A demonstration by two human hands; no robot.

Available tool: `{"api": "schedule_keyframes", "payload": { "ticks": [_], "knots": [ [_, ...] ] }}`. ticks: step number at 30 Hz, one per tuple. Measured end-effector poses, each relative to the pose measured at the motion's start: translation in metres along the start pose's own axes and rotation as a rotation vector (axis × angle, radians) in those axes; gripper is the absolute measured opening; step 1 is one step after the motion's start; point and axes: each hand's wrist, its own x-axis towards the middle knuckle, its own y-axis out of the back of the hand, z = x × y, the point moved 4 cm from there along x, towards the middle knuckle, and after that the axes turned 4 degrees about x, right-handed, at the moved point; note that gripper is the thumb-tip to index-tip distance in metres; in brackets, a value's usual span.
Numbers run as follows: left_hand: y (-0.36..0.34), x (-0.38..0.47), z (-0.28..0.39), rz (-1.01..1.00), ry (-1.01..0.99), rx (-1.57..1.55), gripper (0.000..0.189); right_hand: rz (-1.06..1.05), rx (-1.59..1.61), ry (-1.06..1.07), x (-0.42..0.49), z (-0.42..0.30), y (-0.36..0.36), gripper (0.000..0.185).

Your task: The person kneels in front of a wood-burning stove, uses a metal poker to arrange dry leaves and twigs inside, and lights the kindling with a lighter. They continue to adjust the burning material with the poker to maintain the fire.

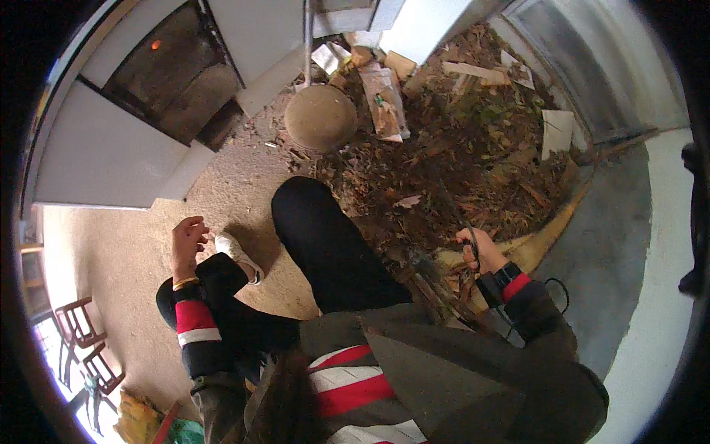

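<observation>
My right hand grips a thin dark metal tool, whose far end runs into a heap of dry leaves and twigs. What the tip does there cannot be made out. Loosely curled and holding nothing, my left hand hovers near my left knee and a pale shoe. Ahead on the left is a fire opening in a pale grey hearth front, with a small orange glow in its dark inside. A round tan stool seat stands between the hearth and the heap.
Beyond the stool lie a clear plastic packet and wood blocks. Pale board pieces rest by the right wall. A yellowish sack edge borders the heap. Small wooden stools stand far left, above a yellow bag.
</observation>
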Motion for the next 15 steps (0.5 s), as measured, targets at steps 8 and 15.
{"api": "schedule_keyframes", "payload": {
  "ticks": [8, 15],
  "knots": [
    [0.003, 0.005, -0.006, -0.007, 0.011, -0.035, 0.032, 0.0, 0.121, -0.027, -0.017, 0.005, -0.008, 0.028],
    [0.002, 0.006, -0.01, -0.02, 0.039, 0.013, 0.031, -0.264, 0.539, -0.326, -0.072, -0.002, -0.018, 0.037]
  ]
}}
